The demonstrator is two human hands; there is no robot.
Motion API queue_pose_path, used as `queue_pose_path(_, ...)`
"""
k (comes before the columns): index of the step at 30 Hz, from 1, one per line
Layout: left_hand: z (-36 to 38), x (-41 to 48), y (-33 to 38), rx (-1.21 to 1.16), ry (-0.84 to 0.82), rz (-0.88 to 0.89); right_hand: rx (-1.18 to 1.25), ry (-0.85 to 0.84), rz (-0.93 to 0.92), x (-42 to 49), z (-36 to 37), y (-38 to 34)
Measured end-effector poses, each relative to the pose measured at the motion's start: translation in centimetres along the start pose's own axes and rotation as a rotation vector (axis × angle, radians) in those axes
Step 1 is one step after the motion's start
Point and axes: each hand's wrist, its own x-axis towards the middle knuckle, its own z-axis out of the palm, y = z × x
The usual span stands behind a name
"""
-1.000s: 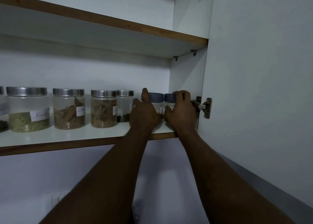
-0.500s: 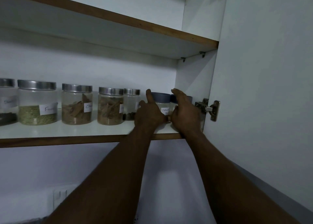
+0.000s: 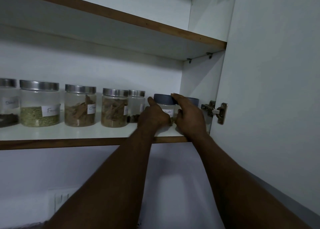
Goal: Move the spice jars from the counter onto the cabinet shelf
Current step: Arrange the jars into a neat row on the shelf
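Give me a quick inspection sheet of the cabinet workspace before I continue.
Surface: white lower shelf, wood-edged, bears all jars.
Job's things: labelled blue-lidded jar upright near the shelf's right end; second blue-lidded jar to its right, partly hidden; five steel-lidded jars in a row to the left.
Clutter: nothing seen.
Grippers: left hand grips the labelled jar's left side; right hand has fingers over its lid.
Cables: nothing seen.
Surroundings: upper shelf above; open cabinet door and hinge at right.

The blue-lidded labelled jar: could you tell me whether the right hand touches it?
Touching. The head view shows the right hand with fingers curled over the blue-lidded jar at its lid.
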Motion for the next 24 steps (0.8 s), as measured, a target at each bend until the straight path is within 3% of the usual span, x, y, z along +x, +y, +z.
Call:
queue_pose_path(10, 0.4, 0.0, 0.3, 0.101, -0.09, -0.023, 0.005, 0.015, -0.001, -0.3, -0.2, 0.3)
queue_pose_path(15, -0.5, -1.2, 0.2, 0.013, -0.004, -0.02, 0.077, 0.052, 0.047, -0.5, -0.6, -0.1)
queue_pose_path(19, -3.0, -2.4, -1.1, 0.022, 0.005, -0.039, 0.066, 0.09, -0.006, -0.6, -0.7, -0.4)
queue_pose_path(24, -7.4, -3.7, -3.4, 0.222, 0.024, 0.002, -0.01, 0.089, -0.162, -0.8, -0.1, -2.5)
